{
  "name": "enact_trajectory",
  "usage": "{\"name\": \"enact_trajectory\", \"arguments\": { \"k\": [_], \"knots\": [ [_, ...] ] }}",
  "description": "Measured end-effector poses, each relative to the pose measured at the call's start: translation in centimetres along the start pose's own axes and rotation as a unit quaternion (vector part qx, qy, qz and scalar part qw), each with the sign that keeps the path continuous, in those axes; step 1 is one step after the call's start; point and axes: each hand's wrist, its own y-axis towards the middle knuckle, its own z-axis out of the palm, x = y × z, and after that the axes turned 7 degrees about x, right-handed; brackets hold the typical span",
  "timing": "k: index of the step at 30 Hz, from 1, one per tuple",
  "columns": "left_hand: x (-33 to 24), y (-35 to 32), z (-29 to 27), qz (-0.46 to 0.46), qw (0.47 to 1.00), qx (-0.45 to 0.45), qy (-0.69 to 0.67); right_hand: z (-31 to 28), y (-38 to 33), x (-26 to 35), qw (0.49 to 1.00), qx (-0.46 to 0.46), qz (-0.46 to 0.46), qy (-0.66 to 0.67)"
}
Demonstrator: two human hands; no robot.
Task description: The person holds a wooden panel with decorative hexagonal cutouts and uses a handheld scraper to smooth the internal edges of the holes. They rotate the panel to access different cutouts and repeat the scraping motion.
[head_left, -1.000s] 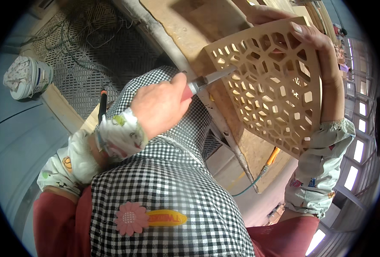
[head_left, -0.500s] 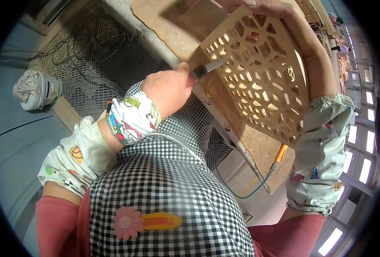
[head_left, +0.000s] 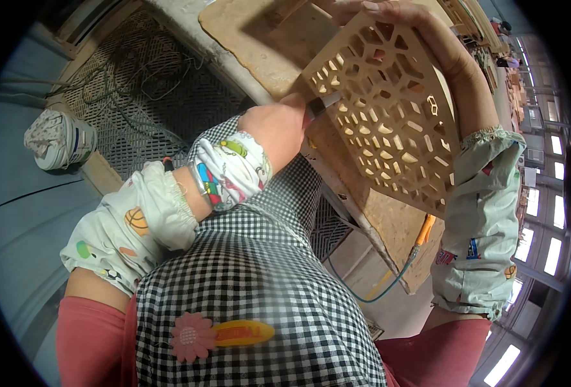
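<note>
My left hand (head_left: pixel 276 128) is closed round the red handle of a small hand tool (head_left: pixel 316 108) with a dark collar and a short metal blade. The blade's tip meets or overlaps the left part of a pale wooden lattice panel (head_left: pixel 388 111); whether it sits inside a hole, I cannot tell. Many angular openings are cut through the panel, which stands tilted above the workbench. My right hand (head_left: pixel 421 19) grips the panel's upper far edge, with the thumb on top and the forearm running down its right side. Some right fingers are cut off by the top of the view.
Under the panel is a worn brown bench top (head_left: pixel 253 39). An orange air-tool fitting (head_left: pixel 425 229) with a green hose lies at its near right edge. A white bucket (head_left: pixel 82 138) and cables (head_left: pixel 121 97) are on the left. Stacked boards (head_left: pixel 472 26) stand far right.
My left hand has moved right and slightly up with the tool, closer to the panel. The panel and my right hand have barely shifted.
</note>
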Motion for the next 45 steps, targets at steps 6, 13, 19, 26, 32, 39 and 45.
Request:
{"name": "enact_trajectory", "arguments": {
  "k": [6, 13, 19, 26, 32, 39, 45],
  "knots": [
    [-0.2, -1.0, 0.2, -0.020, 0.999, 0.006, 0.029, -1.8, -0.2, -1.6, 1.000, -0.012, 0.004, 0.007],
    [0.1, 0.3, 0.1, -0.018, 0.999, -0.001, 0.037, -2.5, -0.3, -2.2, 0.999, 0.016, -0.049, -0.002],
    [0.1, -0.5, -0.3, -0.034, 0.999, -0.002, 0.038, -2.3, 0.2, -2.9, 0.999, 0.010, -0.041, 0.026],
    [0.2, -1.7, -0.3, -0.017, 0.998, 0.030, 0.051, -1.9, -0.6, -2.7, 0.999, 0.004, -0.032, 0.033],
    [0.0, -1.1, 0.0, 0.011, 0.999, -0.004, 0.050, -1.7, -0.6, -2.3, 1.000, -0.005, 0.001, 0.015],
    [1.1, -0.8, -0.4, 0.034, 0.998, 0.042, 0.008, -0.7, -0.7, -0.7, 0.998, -0.017, 0.058, 0.018],
    [1.8, 0.8, -3.7, -0.033, 0.935, 0.287, -0.207, 0.1, -1.1, -0.3, 0.999, -0.010, 0.035, 0.016]
  ]
}}
